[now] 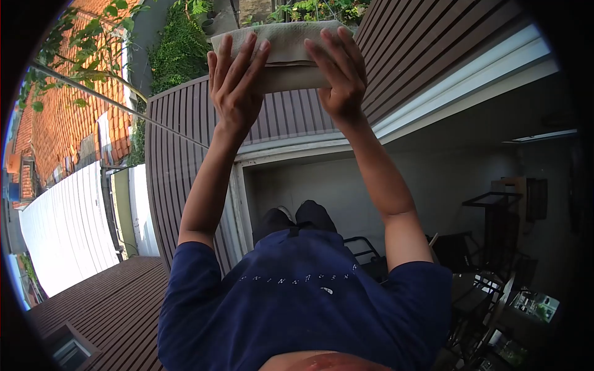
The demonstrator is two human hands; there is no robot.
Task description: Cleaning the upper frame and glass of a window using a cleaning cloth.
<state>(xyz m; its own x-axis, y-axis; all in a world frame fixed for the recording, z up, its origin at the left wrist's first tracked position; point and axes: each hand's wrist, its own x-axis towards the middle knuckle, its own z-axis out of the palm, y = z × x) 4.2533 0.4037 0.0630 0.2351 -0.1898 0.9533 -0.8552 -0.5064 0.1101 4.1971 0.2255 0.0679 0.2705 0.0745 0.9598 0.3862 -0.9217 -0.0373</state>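
A folded beige textured cloth (290, 44) is stretched out at the top of the head view, far in front of me. My left hand (236, 79) lies on its left end, fingers spread over the near face, and my right hand (341, 74) is on the right end in the same way. Both thumbs are mostly hidden. One fold makes a dark line across the cloth's lower part. Both arms reach out past a white frame (297, 150), and brown ribbed panelling (292, 111) shows behind and below the cloth.
A thin metal rod or cable (116, 106) slants across the left side. Beyond are an orange tiled roof (74, 111), a pale metal roof (69, 232) and green plants (178, 51). Dark chairs and other furniture (487, 259) stand at the right.
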